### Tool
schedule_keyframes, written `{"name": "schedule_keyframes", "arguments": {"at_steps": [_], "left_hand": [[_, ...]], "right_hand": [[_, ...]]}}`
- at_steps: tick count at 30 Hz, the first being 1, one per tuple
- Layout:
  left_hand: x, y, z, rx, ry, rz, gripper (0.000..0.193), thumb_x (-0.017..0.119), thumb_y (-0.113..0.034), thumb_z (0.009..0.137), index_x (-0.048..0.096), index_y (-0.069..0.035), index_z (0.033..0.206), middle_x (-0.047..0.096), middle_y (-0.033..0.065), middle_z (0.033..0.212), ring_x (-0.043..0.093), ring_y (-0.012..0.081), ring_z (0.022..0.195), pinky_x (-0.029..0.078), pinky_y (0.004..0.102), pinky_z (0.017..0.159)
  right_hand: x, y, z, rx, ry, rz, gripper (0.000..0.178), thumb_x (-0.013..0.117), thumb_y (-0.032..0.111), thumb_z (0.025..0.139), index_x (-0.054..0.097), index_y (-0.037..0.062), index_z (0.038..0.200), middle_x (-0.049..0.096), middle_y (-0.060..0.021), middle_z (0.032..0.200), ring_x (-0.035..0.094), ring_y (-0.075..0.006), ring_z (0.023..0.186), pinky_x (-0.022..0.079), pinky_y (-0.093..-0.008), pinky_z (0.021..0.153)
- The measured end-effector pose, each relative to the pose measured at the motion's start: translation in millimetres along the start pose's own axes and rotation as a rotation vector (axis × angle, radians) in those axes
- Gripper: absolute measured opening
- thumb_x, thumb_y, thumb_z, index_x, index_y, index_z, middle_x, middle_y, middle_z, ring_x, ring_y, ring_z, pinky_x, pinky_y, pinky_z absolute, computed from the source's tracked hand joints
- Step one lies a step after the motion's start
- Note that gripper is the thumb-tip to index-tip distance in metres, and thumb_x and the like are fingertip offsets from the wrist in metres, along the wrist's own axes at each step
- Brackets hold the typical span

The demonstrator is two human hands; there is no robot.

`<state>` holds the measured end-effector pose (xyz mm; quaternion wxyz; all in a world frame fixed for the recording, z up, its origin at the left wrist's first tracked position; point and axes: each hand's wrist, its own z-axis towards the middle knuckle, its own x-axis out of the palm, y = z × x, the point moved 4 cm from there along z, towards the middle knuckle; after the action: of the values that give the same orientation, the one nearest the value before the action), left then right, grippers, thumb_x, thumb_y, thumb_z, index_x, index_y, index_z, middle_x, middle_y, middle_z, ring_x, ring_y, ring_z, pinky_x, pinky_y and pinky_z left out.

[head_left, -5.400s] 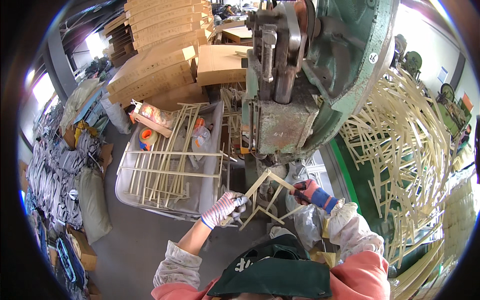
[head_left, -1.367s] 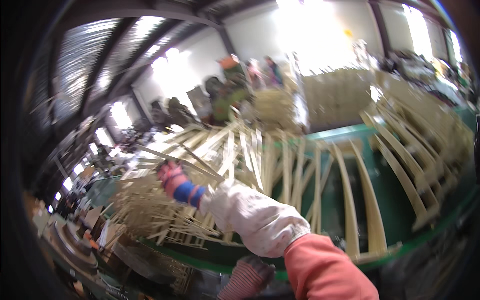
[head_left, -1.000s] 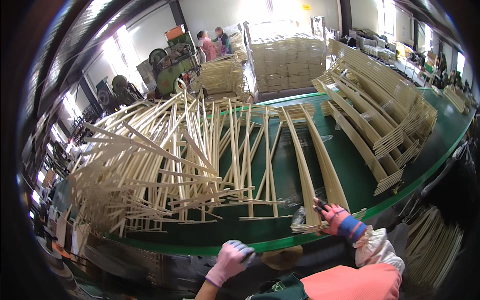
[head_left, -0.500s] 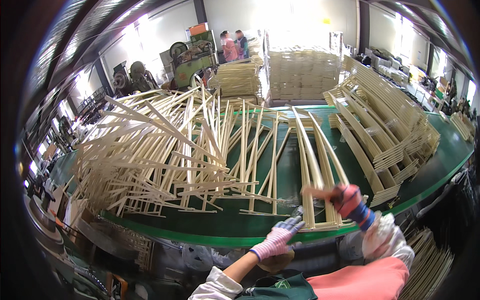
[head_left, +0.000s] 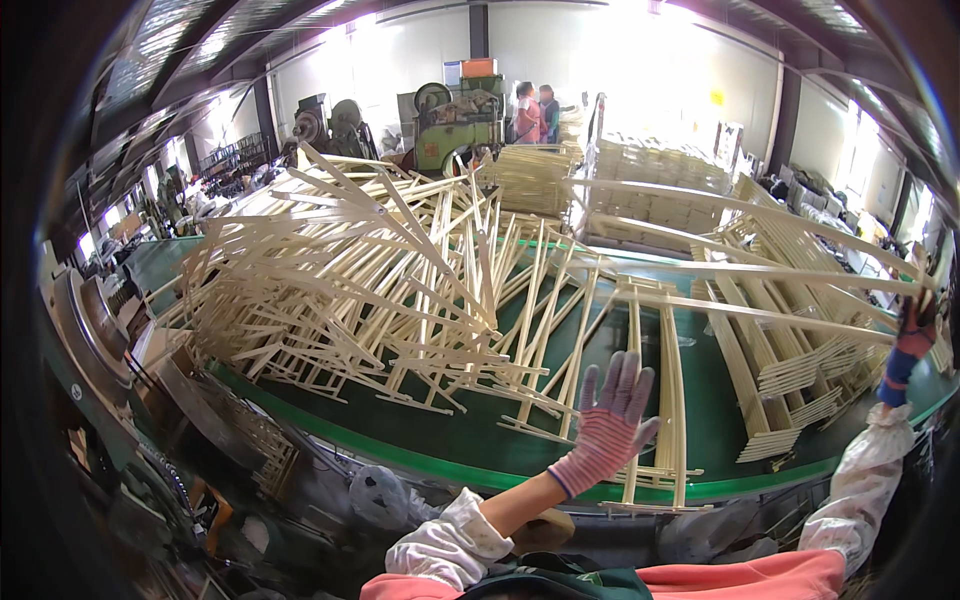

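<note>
Far off, a green machine (head_left: 434,147) bears an orange box (head_left: 479,67) before a dark column (head_left: 479,38); two people (head_left: 526,115) stand to its right. Near left are a large wheel (head_left: 98,318) and a plastic bag (head_left: 378,497).

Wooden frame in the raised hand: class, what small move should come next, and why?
Perhaps bring the open left hand up to steady the wooden frame: the right hand holds one end, and the other appears unsupported.

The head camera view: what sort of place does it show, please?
Probably a factory workshop: a big heap of pale slats lies on a long green table, and a green machine stands beyond it.
</note>
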<state>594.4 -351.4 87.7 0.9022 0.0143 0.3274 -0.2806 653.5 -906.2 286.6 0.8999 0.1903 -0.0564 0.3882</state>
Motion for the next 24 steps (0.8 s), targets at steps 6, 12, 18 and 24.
{"name": "schedule_keyframes", "arguments": {"at_steps": [6, 12, 18, 24], "left_hand": [[-113, -72, 6, 0.181, -0.294, 0.328, 0.042, 0.049, -0.040, 0.082, 0.051, -0.019, 0.118, 0.044, 0.0077, 0.133, 0.042, 0.0241, 0.124, 0.031, 0.0530, 0.087], [-159, -38, -24, -0.043, -0.138, 0.283, 0.047, 0.057, -0.020, 0.080, 0.045, -0.003, 0.121, 0.059, 0.0143, 0.106, 0.057, 0.0277, 0.101, 0.040, 0.0498, 0.088], [-143, 28, -104, -0.425, 0.101, -0.014, 0.058, 0.064, -0.023, 0.078, 0.041, -0.003, 0.127, 0.058, 0.0097, 0.088, 0.057, 0.0257, 0.079, 0.044, 0.0417, 0.078], [-197, 49, -182, -0.601, -0.322, 0.005, 0.034, 0.066, -0.018, 0.077, 0.056, -0.005, 0.108, 0.059, 0.0113, 0.078, 0.057, 0.0316, 0.069, 0.045, 0.0400, 0.064]], "right_hand": [[2, 32, 29, -0.064, 0.087, -0.089, 0.046, 0.066, 0.009, 0.081, 0.048, -0.0012, 0.122, 0.058, -0.0055, 0.101, 0.055, -0.0111, 0.086, 0.047, -0.0239, 0.075], [155, 99, -13, -0.112, 0.623, 0.064, 0.052, 0.069, 0.013, 0.077, 0.046, -0.0008, 0.122, 0.057, -0.0072, 0.104, 0.054, -0.0132, 0.090, 0.047, -0.0262, 0.078], [322, 247, -93, -0.341, 1.151, 0.562, 0.058, 0.072, 0.016, 0.074, 0.044, -0.0004, 0.122, 0.055, -0.0089, 0.107, 0.054, -0.0153, 0.095, 0.047, -0.0284, 0.081], [397, 504, -183, -0.405, 1.562, 0.796, 0.045, 0.076, 0.013, 0.069, 0.051, 0.0002, 0.103, 0.057, -0.0054, 0.092, 0.055, -0.0103, 0.083, 0.046, -0.0248, 0.070]]}}
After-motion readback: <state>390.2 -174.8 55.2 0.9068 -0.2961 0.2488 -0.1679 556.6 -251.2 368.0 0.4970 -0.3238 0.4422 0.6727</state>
